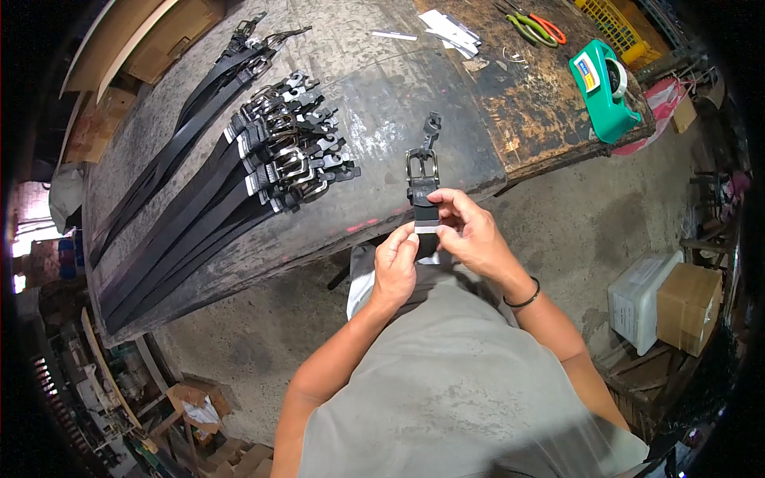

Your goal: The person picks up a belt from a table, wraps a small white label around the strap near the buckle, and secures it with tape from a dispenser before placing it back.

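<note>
A black belt (427, 213) lies over the near table edge, its metal buckle (422, 165) resting on the dark tabletop and a black hanger hook (431, 127) beyond it. A pale label band (426, 229) crosses the strap just below the buckle. My left hand (396, 259) pinches the belt at the left end of that band. From the right, my right hand (470, 231) grips the strap, thumb by the band and forefinger nearer the buckle. The strap's lower part drops below the edge, largely hidden by my hands and shirt.
Left of me lies a pile of black belts (215, 187) with buckles and pale bands, and a smaller bundle (187, 119) behind it. On the right are white paper strips (450, 32), pliers (534, 30) and a green tape dispenser (603, 92). Boxes (687, 307) stand at the right.
</note>
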Demonstrator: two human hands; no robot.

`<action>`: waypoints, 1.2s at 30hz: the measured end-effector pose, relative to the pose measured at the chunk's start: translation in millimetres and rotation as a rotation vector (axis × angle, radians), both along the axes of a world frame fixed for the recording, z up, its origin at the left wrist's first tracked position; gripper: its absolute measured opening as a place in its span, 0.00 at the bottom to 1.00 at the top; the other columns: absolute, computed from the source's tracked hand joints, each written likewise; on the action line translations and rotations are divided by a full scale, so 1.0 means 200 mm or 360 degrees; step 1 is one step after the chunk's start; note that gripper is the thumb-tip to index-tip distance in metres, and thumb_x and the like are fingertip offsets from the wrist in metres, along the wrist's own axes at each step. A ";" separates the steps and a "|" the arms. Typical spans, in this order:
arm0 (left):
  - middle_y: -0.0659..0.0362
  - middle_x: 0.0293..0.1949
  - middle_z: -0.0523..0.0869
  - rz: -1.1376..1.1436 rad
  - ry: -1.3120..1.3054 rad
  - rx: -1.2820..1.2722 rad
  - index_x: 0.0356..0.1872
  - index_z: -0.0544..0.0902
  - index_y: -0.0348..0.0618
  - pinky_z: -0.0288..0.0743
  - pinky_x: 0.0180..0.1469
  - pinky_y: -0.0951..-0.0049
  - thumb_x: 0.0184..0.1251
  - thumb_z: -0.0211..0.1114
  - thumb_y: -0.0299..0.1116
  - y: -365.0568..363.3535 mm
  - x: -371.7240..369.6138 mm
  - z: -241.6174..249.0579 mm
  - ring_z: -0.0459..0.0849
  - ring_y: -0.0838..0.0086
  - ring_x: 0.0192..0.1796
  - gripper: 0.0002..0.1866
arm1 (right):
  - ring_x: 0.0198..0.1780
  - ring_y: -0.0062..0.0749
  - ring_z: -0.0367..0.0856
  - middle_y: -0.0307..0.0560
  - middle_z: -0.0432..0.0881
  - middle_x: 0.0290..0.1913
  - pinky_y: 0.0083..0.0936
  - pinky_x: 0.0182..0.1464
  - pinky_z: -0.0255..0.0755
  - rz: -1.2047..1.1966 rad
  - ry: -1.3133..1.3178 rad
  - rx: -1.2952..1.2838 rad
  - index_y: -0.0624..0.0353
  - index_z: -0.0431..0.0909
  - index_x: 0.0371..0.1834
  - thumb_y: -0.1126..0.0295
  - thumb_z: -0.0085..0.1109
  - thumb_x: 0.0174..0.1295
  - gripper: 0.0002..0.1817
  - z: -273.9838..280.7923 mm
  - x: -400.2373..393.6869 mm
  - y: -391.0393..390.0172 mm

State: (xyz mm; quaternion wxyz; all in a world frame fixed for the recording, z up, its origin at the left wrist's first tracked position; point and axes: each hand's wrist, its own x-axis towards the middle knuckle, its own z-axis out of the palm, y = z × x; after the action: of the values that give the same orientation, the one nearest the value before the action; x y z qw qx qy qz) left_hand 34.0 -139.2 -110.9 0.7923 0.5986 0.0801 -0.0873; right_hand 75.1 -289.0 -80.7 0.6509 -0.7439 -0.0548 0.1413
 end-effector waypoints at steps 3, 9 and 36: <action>0.61 0.38 0.83 -0.0065 0.0060 -0.0079 0.48 0.78 0.32 0.73 0.47 0.78 0.70 0.44 0.27 -0.01 0.00 0.03 0.79 0.81 0.40 0.16 | 0.28 0.17 0.74 0.39 0.75 0.30 0.20 0.29 0.71 -0.0037 0.0241 0.0293 0.60 0.70 0.50 0.74 0.58 0.56 0.18 0.01 0.01 -0.01; 0.60 0.37 0.83 -0.0087 -0.0034 0.0178 0.48 0.78 0.32 0.74 0.46 0.78 0.70 0.44 0.27 -0.01 -0.01 0.04 0.80 0.80 0.39 0.15 | 0.26 0.16 0.74 0.37 0.74 0.27 0.17 0.24 0.70 -0.0104 0.0176 0.0041 0.61 0.68 0.48 0.76 0.58 0.56 0.16 -0.01 0.02 0.01; 0.59 0.39 0.84 -0.0092 -0.0073 0.0147 0.49 0.77 0.32 0.74 0.47 0.77 0.71 0.45 0.28 -0.02 -0.01 0.02 0.81 0.80 0.41 0.15 | 0.26 0.18 0.74 0.38 0.73 0.29 0.19 0.23 0.74 -0.0173 0.0385 0.0268 0.62 0.67 0.46 0.77 0.55 0.55 0.15 0.03 0.05 0.02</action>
State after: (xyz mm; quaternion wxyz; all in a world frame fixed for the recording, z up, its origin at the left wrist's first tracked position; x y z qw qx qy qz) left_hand 32.7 -142.2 -107.9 0.7625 0.6385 0.0485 -0.0925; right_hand 85.0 -285.4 -75.6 0.7196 -0.6660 0.0527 0.1892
